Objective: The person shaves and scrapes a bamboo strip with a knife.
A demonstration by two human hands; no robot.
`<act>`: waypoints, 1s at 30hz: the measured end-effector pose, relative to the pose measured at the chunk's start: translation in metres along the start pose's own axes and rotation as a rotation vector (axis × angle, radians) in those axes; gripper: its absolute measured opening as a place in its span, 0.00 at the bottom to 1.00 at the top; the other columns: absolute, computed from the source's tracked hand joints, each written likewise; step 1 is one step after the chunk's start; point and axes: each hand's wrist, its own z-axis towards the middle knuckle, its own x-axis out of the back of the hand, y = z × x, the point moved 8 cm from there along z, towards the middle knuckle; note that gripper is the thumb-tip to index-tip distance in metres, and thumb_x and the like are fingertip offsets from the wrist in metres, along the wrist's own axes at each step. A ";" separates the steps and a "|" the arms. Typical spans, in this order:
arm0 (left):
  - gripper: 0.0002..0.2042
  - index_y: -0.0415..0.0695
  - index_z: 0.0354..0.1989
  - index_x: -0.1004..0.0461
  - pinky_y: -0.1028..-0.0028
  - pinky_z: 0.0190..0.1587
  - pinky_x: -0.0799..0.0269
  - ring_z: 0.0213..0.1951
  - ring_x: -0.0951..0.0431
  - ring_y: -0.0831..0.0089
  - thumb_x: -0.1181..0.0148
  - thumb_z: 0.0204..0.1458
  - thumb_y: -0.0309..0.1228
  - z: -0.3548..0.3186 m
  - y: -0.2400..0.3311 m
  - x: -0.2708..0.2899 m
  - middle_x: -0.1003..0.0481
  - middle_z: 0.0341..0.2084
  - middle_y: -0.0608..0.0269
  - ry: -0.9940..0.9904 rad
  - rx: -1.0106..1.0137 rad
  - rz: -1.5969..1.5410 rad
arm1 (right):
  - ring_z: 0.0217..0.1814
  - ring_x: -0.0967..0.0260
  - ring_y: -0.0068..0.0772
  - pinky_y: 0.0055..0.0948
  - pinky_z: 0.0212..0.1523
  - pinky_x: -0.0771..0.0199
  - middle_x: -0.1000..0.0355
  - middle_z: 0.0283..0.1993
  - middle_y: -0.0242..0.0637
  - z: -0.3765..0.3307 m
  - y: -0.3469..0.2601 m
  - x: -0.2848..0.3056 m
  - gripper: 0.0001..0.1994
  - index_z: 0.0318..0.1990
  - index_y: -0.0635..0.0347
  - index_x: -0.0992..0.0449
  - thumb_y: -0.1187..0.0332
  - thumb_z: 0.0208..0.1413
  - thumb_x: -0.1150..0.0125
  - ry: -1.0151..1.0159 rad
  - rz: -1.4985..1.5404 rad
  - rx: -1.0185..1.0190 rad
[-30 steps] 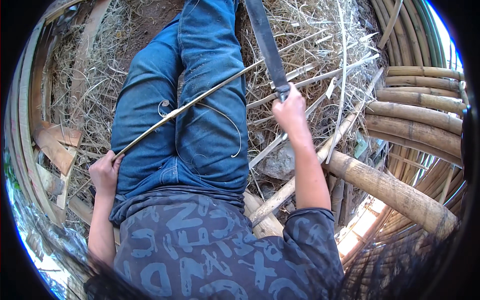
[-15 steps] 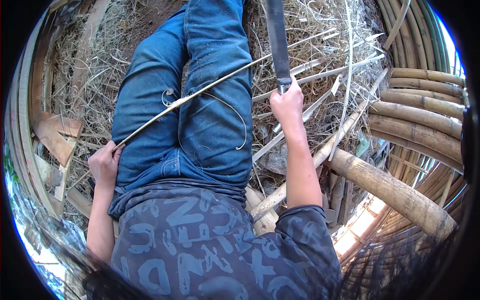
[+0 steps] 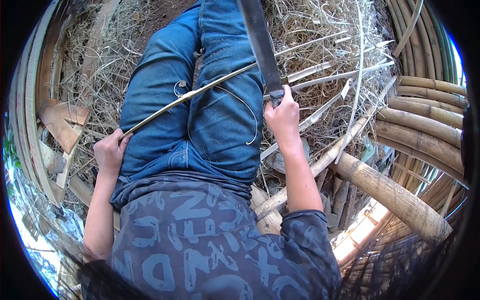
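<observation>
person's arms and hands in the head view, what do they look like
The left hand and right hand are ungloved, with no watch or bracelet showing. The right sleeve is short and dark grey, printed with paler blue-grey lettering.

Head view: daylight, mid-bright, mostly soft shade at centre. Strongest light at the sides: lower-left rim blown to white, upper-right rim clipped with blue fringing, sunlit patch at lower right washed out. Shadows diffuse; folds of the jeans only gently shaded, dark shirt low-contrast. Blade dark grey, dull sheen. Straw pale, fine detail resolved. Centre reasonably sharp. Fisheye bends the left boards and right-hand bamboo poles toward the rim; black vignette around. Dark hair strands along bottom out of focus, smearing the lower corners.
</observation>
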 end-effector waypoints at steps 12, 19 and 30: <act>0.15 0.40 0.25 0.31 0.59 0.23 0.38 0.21 0.28 0.48 0.39 0.56 0.38 -0.001 0.000 0.002 0.32 0.16 0.48 -0.036 0.044 -0.047 | 0.39 0.25 0.65 0.52 0.42 0.25 0.25 0.33 0.64 0.036 0.022 0.019 0.20 0.50 0.72 0.34 0.75 0.48 0.42 0.056 -0.103 -0.067; 0.16 0.43 0.25 0.32 0.61 0.22 0.35 0.20 0.26 0.53 0.39 0.55 0.42 -0.005 -0.001 0.006 0.29 0.15 0.54 0.005 0.034 0.052 | 0.40 0.26 0.66 0.52 0.42 0.26 0.26 0.33 0.65 0.030 0.015 0.021 0.17 0.47 0.73 0.34 0.76 0.48 0.42 0.026 -0.074 -0.077; 0.15 0.43 0.26 0.31 0.60 0.22 0.35 0.21 0.26 0.52 0.40 0.56 0.41 -0.002 0.004 0.005 0.29 0.16 0.52 -0.003 0.021 0.042 | 0.39 0.26 0.67 0.54 0.44 0.27 0.26 0.30 0.62 -0.007 -0.002 -0.022 0.16 0.44 0.67 0.31 0.74 0.45 0.42 -0.031 0.009 0.023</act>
